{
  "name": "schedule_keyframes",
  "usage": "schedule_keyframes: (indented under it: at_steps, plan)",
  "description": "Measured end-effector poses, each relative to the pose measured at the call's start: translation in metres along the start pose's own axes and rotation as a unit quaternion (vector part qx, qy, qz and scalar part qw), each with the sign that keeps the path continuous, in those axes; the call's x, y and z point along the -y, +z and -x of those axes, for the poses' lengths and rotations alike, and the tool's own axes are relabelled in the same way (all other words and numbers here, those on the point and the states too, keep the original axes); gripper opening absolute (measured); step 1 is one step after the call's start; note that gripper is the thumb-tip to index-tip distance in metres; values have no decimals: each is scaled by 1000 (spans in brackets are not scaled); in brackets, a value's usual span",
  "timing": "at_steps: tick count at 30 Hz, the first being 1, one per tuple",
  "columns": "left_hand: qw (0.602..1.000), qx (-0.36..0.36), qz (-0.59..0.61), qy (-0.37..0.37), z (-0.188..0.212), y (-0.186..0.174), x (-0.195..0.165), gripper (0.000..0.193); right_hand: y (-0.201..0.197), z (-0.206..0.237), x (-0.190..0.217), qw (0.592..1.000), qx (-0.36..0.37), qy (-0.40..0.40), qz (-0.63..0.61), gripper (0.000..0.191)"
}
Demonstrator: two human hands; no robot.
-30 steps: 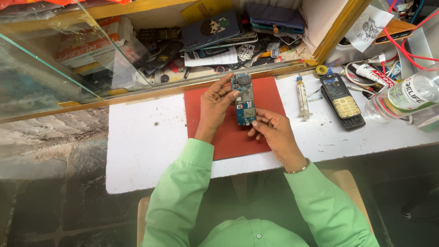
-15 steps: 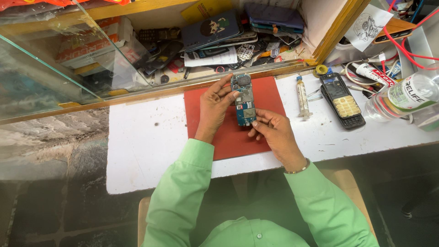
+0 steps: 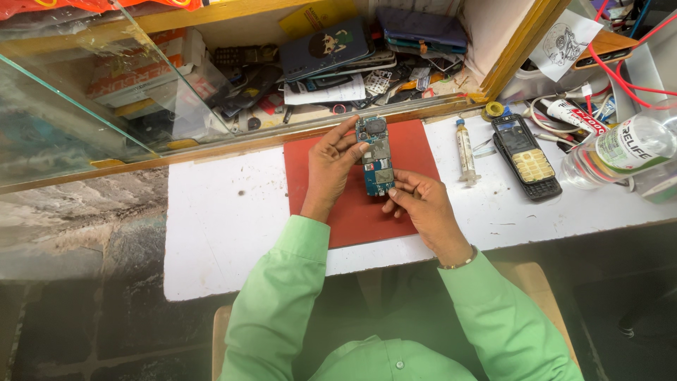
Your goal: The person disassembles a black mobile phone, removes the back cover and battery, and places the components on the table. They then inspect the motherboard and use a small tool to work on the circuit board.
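We see a bare phone circuit board (image 3: 376, 156), blue and grey with a round part at its far end, lying lengthwise on a red mat (image 3: 416, 152) in the middle of a white surface (image 3: 226, 219). Our left hand (image 3: 331, 166) rests along the board's left edge, thumb and fingertips closed against its upper half. Our right hand (image 3: 423, 208) meets the board's near end, fingertips pinched on the lower right corner. Both hands grip the board, and both arms wear light green sleeves.

Just right of the mat lies a clear syringe (image 3: 464, 149), its tip pointing toward us. Beside it, farther right, a black keypad phone (image 3: 525, 155) lies opened, its yellowish key sheet bare. At the right edge a clear plastic bottle (image 3: 620, 152) lies on its side, with red wires (image 3: 620, 70) and a small white tube (image 3: 572, 113) behind it.

Beyond the mat, past a wooden rail, a tray of parts (image 3: 331, 63) holds dark phone covers, old handsets and loose pieces. A pane of glass (image 3: 77, 106) leans over the left side of that tray.
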State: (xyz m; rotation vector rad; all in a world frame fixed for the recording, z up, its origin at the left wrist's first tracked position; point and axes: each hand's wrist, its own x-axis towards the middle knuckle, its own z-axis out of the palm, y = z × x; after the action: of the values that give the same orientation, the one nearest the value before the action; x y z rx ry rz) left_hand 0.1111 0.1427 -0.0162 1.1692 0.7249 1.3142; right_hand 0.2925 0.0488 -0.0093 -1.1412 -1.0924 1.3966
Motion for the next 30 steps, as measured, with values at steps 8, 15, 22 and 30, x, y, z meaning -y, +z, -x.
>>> schedule_keyframes:
  at_steps: [8, 15, 22, 30]
  plan:
    - [1000, -3, -1, 1, 0, -1, 2, 53, 1, 0, 3, 1000, -3, 9, 6, 39]
    - [998, 13, 44, 35, 2, -2, 3, 54, 1, 0, 2, 1000, -10, 4, 0, 34]
    - [999, 8, 26, 41, 16, -8, -9, 61, -3, -3, -5, 994, -69, -33, -73, 26]
    - [987, -68, -139, -46, 88, -11, -26, 54, -14, -4, 7, 998, -51, 3, -21, 23]
